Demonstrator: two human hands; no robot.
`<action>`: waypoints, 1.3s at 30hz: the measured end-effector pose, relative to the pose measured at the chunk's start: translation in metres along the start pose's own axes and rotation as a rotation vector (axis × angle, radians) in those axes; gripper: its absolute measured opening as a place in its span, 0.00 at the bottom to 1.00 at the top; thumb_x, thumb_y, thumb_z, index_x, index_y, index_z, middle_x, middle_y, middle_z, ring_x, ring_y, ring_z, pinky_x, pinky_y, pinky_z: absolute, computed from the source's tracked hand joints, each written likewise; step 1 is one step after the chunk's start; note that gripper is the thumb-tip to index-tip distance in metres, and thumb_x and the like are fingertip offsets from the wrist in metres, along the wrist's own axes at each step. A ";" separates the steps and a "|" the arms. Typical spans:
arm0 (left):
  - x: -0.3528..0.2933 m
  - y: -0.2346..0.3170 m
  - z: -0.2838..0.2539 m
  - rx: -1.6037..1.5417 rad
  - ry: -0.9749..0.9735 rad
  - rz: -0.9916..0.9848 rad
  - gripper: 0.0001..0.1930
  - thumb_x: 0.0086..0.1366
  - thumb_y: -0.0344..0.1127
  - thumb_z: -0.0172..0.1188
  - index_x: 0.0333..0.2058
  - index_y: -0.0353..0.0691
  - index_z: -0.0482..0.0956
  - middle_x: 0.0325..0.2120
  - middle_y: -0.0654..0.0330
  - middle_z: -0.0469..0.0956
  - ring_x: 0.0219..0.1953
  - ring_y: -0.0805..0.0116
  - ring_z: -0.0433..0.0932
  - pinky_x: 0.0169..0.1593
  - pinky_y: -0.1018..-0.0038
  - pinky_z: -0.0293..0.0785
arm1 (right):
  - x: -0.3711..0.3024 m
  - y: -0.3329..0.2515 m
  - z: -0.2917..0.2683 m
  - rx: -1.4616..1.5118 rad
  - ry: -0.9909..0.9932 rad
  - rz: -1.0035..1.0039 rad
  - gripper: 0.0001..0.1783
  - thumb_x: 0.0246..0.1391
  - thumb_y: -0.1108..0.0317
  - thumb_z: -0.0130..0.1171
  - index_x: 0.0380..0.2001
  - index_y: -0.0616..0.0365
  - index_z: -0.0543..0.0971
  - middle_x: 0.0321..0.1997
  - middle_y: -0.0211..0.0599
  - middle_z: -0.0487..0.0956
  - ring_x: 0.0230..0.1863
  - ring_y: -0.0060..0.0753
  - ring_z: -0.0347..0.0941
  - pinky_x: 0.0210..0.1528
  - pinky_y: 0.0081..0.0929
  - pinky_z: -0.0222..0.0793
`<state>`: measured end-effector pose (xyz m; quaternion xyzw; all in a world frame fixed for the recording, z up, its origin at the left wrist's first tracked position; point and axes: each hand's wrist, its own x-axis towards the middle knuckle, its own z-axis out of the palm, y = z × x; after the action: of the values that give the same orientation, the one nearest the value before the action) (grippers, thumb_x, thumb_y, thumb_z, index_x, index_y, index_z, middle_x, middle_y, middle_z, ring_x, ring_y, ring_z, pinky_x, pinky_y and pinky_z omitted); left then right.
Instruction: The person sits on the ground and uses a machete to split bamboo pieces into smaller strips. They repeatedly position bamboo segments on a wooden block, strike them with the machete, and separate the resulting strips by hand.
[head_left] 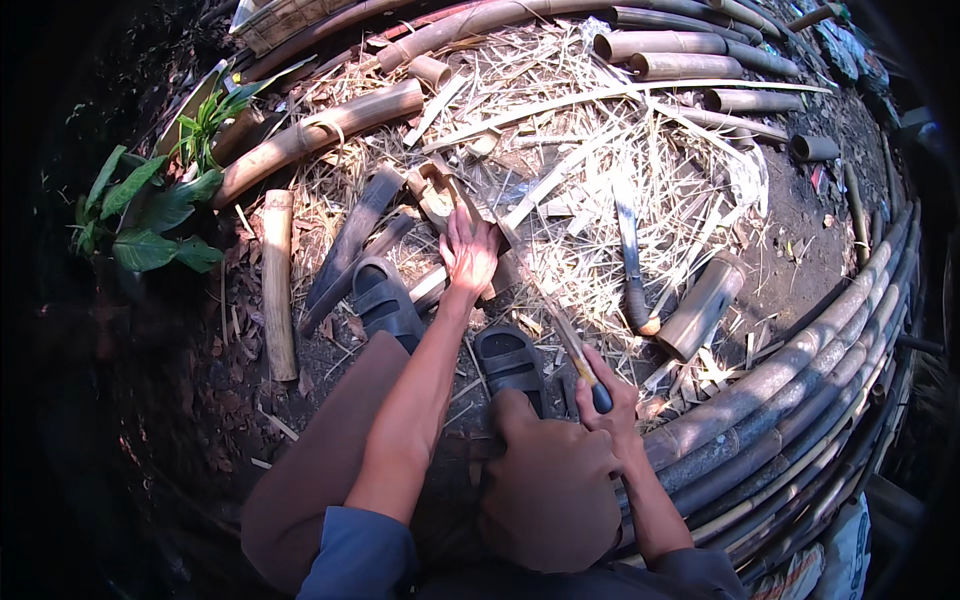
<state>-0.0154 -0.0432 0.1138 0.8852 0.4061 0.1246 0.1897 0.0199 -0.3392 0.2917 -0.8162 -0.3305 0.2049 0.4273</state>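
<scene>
My left hand (470, 252) bears down on a short piece of split bamboo (432, 190), its fingers bent over it. Part of that piece is hidden under the hand. In my right hand (610, 400) is the handle of a saw, dark with a yellowish section. The saw's long narrow blade (552, 312) slants up and left, its far end beside my left hand at the bamboo. To the right, a machete (628, 235) with a dark, curved handle lies on the shavings. A cut bamboo tube (703, 305) rests by its handle end.
Pale bamboo shavings (560, 150) cover the ground ahead. Long bamboo poles (780, 400) curve along the right, and more cut poles (690, 65) lie at the back. Bamboo lengths (279, 285) and a leafy plant (145, 215) are on the left. My sandals (510, 365) stand close to the work.
</scene>
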 end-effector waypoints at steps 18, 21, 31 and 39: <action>0.012 0.015 0.001 0.046 -0.056 0.033 0.18 0.69 0.45 0.47 0.54 0.48 0.73 0.70 0.50 0.39 0.71 0.53 0.39 0.65 0.41 0.43 | 0.091 -0.020 0.042 -0.124 -0.041 0.036 0.26 0.52 0.64 0.61 0.57 0.48 0.75 0.33 0.50 0.82 0.23 0.44 0.79 0.29 0.31 0.74; 0.013 -0.002 -0.005 0.021 -0.085 -0.022 0.18 0.70 0.47 0.45 0.54 0.48 0.72 0.69 0.48 0.42 0.71 0.52 0.40 0.64 0.37 0.44 | 0.062 -0.029 0.026 -0.077 -0.068 0.035 0.26 0.52 0.65 0.60 0.57 0.49 0.75 0.33 0.48 0.83 0.24 0.43 0.80 0.30 0.30 0.75; 0.012 0.007 0.005 0.020 0.021 0.047 0.18 0.69 0.46 0.48 0.52 0.48 0.73 0.69 0.48 0.43 0.71 0.50 0.42 0.63 0.38 0.46 | 0.087 -0.020 0.039 -0.113 -0.038 0.020 0.25 0.52 0.64 0.61 0.56 0.48 0.75 0.25 0.50 0.80 0.23 0.45 0.79 0.28 0.34 0.74; 0.013 0.008 -0.008 -0.025 -0.029 0.015 0.16 0.70 0.48 0.46 0.46 0.45 0.73 0.68 0.45 0.46 0.70 0.48 0.43 0.63 0.37 0.46 | -0.041 -0.006 -0.044 -0.063 -0.040 -0.141 0.28 0.50 0.67 0.62 0.58 0.52 0.74 0.38 0.49 0.83 0.26 0.43 0.81 0.32 0.33 0.76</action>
<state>-0.0049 -0.0366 0.1251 0.8876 0.3948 0.1184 0.2055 0.0162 -0.3913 0.3232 -0.7997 -0.4019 0.1797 0.4081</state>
